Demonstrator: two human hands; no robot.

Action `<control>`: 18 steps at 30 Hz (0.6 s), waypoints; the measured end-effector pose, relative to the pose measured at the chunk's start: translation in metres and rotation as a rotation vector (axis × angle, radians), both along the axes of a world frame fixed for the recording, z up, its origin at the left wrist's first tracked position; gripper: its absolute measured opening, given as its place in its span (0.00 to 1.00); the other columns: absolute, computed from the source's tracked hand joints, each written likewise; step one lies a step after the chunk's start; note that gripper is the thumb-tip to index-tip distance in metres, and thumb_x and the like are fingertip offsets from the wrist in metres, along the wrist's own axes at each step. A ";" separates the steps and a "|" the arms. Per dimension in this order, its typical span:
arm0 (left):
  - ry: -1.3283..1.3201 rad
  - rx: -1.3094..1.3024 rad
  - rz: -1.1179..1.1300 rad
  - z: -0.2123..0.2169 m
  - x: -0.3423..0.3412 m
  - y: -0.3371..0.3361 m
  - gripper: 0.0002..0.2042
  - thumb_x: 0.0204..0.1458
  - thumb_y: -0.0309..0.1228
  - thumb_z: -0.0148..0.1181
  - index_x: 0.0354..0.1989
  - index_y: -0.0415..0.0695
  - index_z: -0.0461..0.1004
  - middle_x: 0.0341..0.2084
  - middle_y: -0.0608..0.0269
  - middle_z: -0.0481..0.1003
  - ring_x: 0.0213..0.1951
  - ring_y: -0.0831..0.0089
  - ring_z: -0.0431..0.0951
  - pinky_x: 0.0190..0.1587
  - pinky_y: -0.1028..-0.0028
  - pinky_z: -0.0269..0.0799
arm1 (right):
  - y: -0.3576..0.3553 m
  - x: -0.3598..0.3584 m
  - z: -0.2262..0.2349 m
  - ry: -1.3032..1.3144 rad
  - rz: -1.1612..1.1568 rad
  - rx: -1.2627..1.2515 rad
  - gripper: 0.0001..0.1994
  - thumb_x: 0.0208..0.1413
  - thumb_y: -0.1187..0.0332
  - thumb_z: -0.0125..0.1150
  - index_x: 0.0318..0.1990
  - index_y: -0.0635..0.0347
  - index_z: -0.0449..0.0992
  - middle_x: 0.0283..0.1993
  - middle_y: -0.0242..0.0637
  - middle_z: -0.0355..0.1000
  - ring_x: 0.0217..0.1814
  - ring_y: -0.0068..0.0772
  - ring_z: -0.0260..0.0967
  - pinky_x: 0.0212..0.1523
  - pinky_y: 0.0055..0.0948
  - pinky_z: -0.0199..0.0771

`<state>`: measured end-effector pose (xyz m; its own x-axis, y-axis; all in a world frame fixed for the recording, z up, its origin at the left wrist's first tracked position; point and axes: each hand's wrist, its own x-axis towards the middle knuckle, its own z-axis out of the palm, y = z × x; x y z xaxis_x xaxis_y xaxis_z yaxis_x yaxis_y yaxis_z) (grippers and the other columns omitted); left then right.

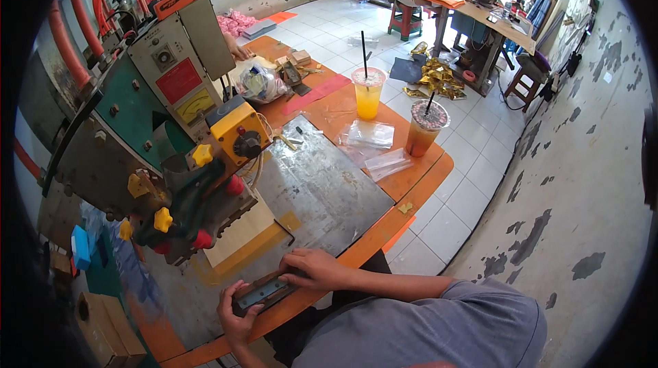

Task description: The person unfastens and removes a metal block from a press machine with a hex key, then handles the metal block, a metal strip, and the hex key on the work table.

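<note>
A dark metal bar with small holes along its face (pixel 266 294) lies between my hands at the near edge of the metal-topped table (pixel 322 183). My left hand (pixel 236 314) grips its left end, thumb and fingers on opposite sides. My right hand (pixel 312 269) is closed over its right end, covering part of it. Just beyond them, a bent black hex key (pixel 286 231) sits near a pale board edged with brown tape (pixel 240 234). Above that board hangs the head of a green and grey press (pixel 199 210), fitted with yellow star knobs and red knobs.
On the orange tabletop's right stand an orange drink (pixel 367 97) and a brown drink (pixel 423 131), both with straws, beside clear plastic sleeves (pixel 370 136). Farther back are a plastic bag (pixel 259 83) and another person's hand (pixel 236 49). A cardboard box (pixel 110 330) is at lower left.
</note>
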<state>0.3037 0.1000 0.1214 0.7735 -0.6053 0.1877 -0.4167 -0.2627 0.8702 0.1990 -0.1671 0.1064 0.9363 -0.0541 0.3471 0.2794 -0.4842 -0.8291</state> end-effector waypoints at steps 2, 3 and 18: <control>-0.076 0.061 -0.027 -0.002 -0.001 0.000 0.35 0.42 0.40 0.79 0.59 0.39 0.72 0.46 0.54 0.76 0.50 0.60 0.79 0.56 0.63 0.73 | 0.000 0.001 -0.004 0.021 -0.003 -0.032 0.13 0.64 0.56 0.60 0.43 0.56 0.73 0.38 0.43 0.73 0.44 0.49 0.73 0.43 0.45 0.73; -0.077 0.061 -0.031 -0.003 0.000 0.001 0.35 0.42 0.40 0.79 0.59 0.39 0.72 0.46 0.54 0.76 0.50 0.60 0.79 0.56 0.63 0.73 | 0.000 0.001 -0.005 0.045 -0.003 -0.067 0.12 0.64 0.57 0.61 0.44 0.56 0.74 0.39 0.41 0.73 0.45 0.47 0.74 0.44 0.43 0.74; -0.207 0.102 -0.014 -0.001 0.005 0.001 0.39 0.41 0.34 0.80 0.64 0.42 0.68 0.49 0.53 0.76 0.54 0.59 0.77 0.59 0.62 0.71 | 0.003 -0.002 -0.002 0.019 -0.094 -0.073 0.12 0.62 0.59 0.63 0.39 0.59 0.74 0.35 0.44 0.74 0.39 0.50 0.75 0.41 0.44 0.73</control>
